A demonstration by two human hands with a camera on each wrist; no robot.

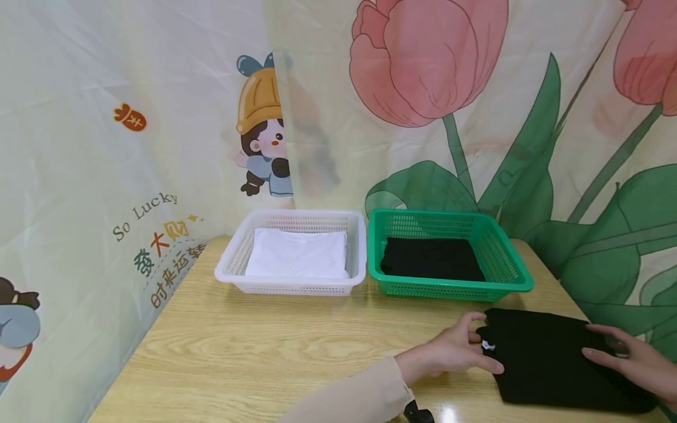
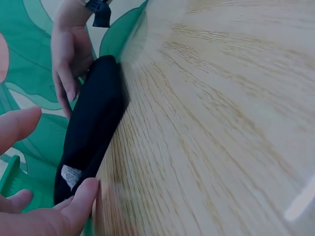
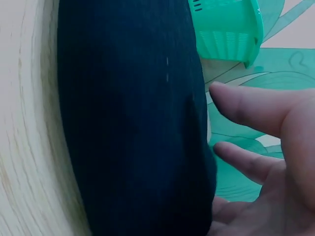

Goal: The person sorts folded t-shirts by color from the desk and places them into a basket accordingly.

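A folded black garment [image 1: 550, 359] lies on the table's right side, with a small white label [image 1: 488, 345] at its left edge. My left hand [image 1: 456, 348] is at that edge, fingers spread and thumb touching the cloth near the label. At the opposite edge is my right hand [image 1: 637, 359], its thumb and fingers apart over the cloth. In the right wrist view, the fingertips [image 3: 231, 98] stand beside the dark cloth [image 3: 133, 118], not curled round it. The undersides of both edges are hidden.
A white basket [image 1: 291, 282] holding folded white cloth [image 1: 298, 254] stands at the back of the wooden table [image 1: 254, 346]. Right of it, a green basket [image 1: 449, 288] contains folded black cloth [image 1: 431, 258]. A printed curtain [image 1: 328, 88] hangs behind.
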